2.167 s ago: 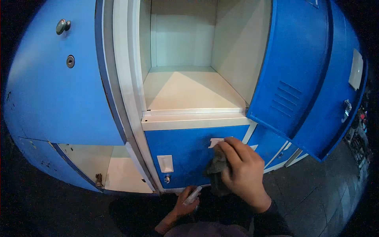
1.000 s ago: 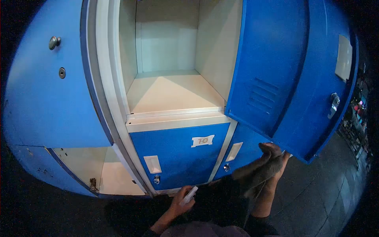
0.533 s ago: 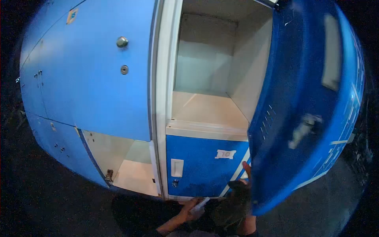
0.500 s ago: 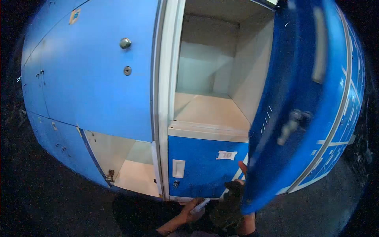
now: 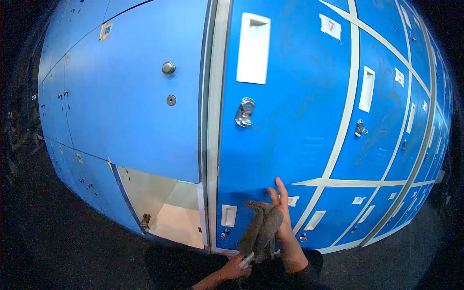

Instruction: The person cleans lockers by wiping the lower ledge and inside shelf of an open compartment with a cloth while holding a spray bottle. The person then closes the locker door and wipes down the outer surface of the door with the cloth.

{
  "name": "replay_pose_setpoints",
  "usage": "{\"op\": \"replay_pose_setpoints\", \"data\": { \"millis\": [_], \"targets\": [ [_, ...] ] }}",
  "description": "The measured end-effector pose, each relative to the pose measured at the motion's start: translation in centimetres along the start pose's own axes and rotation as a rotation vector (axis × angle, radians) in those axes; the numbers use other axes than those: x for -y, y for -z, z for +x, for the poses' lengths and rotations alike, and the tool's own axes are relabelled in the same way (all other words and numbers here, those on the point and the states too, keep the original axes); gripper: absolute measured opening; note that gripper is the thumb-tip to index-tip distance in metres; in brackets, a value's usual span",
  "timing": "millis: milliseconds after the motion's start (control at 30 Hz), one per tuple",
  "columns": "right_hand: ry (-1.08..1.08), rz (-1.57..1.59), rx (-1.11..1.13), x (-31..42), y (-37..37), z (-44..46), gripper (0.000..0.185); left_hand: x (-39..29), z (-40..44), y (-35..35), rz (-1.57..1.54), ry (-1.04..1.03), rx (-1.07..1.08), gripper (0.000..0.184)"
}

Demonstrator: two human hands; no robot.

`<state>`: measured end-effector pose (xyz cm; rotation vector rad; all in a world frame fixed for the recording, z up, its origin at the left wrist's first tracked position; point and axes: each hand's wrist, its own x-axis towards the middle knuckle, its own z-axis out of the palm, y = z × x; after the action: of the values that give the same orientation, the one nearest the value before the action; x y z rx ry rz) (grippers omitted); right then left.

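Observation:
My left hand (image 5: 233, 270) is closed around a small flat white object (image 5: 245, 261) at the bottom of the view; its kind I cannot make out. Dark grey-brown folded fabric (image 5: 261, 232), in long limp lobes, hangs just above it, against the palm side of my right hand (image 5: 285, 220). That hand points upward in front of the lockers, its index finger raised and other fingers bent near the fabric's top. The fabric partly hides its thumb and palm. Before my hands, the blue locker door (image 5: 290, 106) labelled 7 is closed, with a white recessed handle (image 5: 253, 48) and a metal lock (image 5: 245, 112).
To the left stands a lighter blue locker door (image 5: 140, 96) with a round knob (image 5: 168, 68). Below it is an open compartment (image 5: 176, 224) with a pale floor. More closed blue lockers (image 5: 382, 106) curve away to the right. The floor (image 5: 116, 261) is dark.
The number 7 door has swung from open to shut, covering the pale compartment and the lower locker's upper part. My right hand and the fabric have moved up and left, closer to my left hand.

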<state>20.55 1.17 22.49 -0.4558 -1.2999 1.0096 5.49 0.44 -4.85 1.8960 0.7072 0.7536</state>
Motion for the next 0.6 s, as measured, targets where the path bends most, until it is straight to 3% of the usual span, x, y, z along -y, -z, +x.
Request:
{"op": "replay_pose_setpoints", "data": {
  "millis": [133, 200, 300, 533, 600],
  "targets": [
    [0.051, -0.013, 0.079, 0.2, 0.7, 1.1, 0.087, -6.3, 0.6, 0.5, -0.084, 0.017, -0.111, 0.045],
    [0.086, 0.003, 0.125, 0.8, 0.5, 1.7, 0.086, -6.0, 0.7, -0.1, 0.037, -0.143, -0.246, 0.04],
    [0.067, 0.032, 0.13, 1.9, 0.6, 2.3, 0.086, -6.3, 1.6, 0.2, 0.207, 0.019, -0.077, 0.042],
    [-0.036, -0.092, 0.117, 2.0, 3.4, 2.1, 0.079, -5.4, 1.9, -0.9, 0.168, -0.123, -0.1, 0.048],
    [-0.026, 0.03, 0.025, 1.4, 4.3, 0.9, 0.07, -4.8, 1.9, -1.0, 0.188, -0.17, -0.108, 0.049]
  ]
}}
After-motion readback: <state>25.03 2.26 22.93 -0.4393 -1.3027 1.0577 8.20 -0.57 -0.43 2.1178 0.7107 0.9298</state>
